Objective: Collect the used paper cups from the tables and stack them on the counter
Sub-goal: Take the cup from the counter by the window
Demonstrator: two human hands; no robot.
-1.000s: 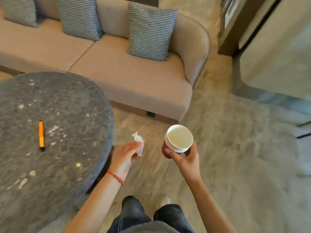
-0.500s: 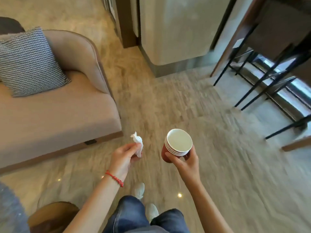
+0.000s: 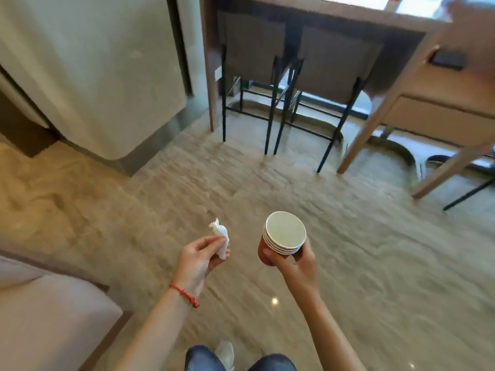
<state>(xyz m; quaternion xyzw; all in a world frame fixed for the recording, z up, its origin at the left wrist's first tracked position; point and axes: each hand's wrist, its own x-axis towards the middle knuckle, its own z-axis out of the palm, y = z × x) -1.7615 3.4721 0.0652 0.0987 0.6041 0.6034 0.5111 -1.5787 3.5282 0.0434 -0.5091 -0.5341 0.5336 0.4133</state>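
Right hand (image 3: 297, 266) grip wraps red paper cup stack (image 3: 281, 236), upright; left hand (image 3: 198, 259) pinches white tissue (image 3: 221, 236). Brown wooden tabletop (image 3: 334, 9) at 12 o'clock, far.

The cups (image 3: 281, 238) are seen to be paper, matt white inside with rolled rims and a dull red outer wall, and the tissue (image 3: 220, 238) is thin, crumpled white paper. The floor (image 3: 375, 250) is finished in glossy, veined stone on which light spots are reflected. The counter (image 3: 308, 12) and desk (image 3: 442, 103) are made of smooth matt wood, the stools (image 3: 294, 65) are carried on thin black metal legs, and the sofa (image 3: 48, 317) is covered in matt beige cloth.
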